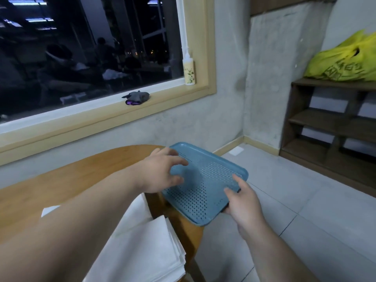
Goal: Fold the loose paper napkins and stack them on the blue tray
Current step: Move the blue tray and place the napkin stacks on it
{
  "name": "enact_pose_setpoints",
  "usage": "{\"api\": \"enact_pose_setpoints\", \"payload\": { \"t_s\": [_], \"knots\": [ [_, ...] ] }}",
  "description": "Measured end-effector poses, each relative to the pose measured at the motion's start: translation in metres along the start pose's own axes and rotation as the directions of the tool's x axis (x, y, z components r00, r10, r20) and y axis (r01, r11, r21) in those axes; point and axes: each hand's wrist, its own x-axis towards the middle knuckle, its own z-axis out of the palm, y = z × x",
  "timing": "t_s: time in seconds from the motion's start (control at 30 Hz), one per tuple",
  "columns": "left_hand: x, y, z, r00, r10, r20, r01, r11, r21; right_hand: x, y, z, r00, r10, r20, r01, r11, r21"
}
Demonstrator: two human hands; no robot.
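Note:
The blue perforated tray (215,171) is held tilted beyond the right end of the wooden table (67,180), partly out over the floor. My right hand (242,202) grips its near right edge, thumb on top and fingers underneath. My left hand (162,171) hovers over the tray's left part with fingers spread and slightly curled; contact with the tray is unclear. A stack of white paper napkins (146,251) lies at the table's near right corner, partly hidden by my left forearm. A small white corner of paper (49,210) shows left of that arm.
A window sill behind the table carries a grey cloth bundle (136,97) and a white bottle (189,73). Brown shelves (329,123) stand at the right wall with a yellow bag (345,62) on top. Pale tiled floor (305,210) spreads right of the table.

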Motion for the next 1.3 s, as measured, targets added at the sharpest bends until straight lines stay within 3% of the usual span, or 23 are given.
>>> {"api": "enact_pose_setpoints", "payload": {
  "t_s": [0.17,0.33,0.47,0.6,0.7,0.9,1.17,1.3],
  "knots": [
    [0.042,-0.015,0.0,1.0,-0.026,0.014,0.026,1.0,0.0,0.026,-0.045,-0.045,0.997,-0.056,-0.059,0.064,0.986,0.155],
    [0.07,-0.028,-0.005,0.992,-0.126,0.011,0.126,0.987,-0.101,0.038,-0.083,-0.083,0.992,-0.102,-0.069,0.113,0.977,0.179],
    [0.063,-0.034,-0.015,0.99,-0.138,0.011,0.134,0.935,-0.329,0.031,-0.103,-0.096,0.997,-0.07,-0.023,0.074,0.966,0.248],
    [0.027,-0.041,-0.026,0.991,-0.133,0.033,0.123,0.756,-0.643,0.015,-0.112,-0.086,0.997,-0.055,0.059,0.039,0.969,0.243],
    [-0.012,-0.058,-0.035,0.981,-0.182,0.061,0.156,0.571,-0.806,-0.005,-0.121,-0.066,0.992,-0.053,0.112,0.025,0.972,0.232],
    [-0.133,-0.104,-0.065,0.931,-0.365,0.014,0.177,0.415,-0.892,-0.06,-0.136,0.014,0.973,-0.082,0.214,0.046,0.985,0.169],
    [-0.352,-0.166,-0.079,0.81,-0.582,-0.069,0.196,0.38,-0.904,-0.175,-0.116,0.149,0.912,-0.094,0.399,0.151,0.982,-0.112],
    [-0.456,-0.184,-0.07,0.74,-0.67,-0.057,0.272,0.377,-0.885,-0.234,-0.081,0.208,0.832,-0.055,0.553,0.24,0.933,-0.268]
  ]
}}
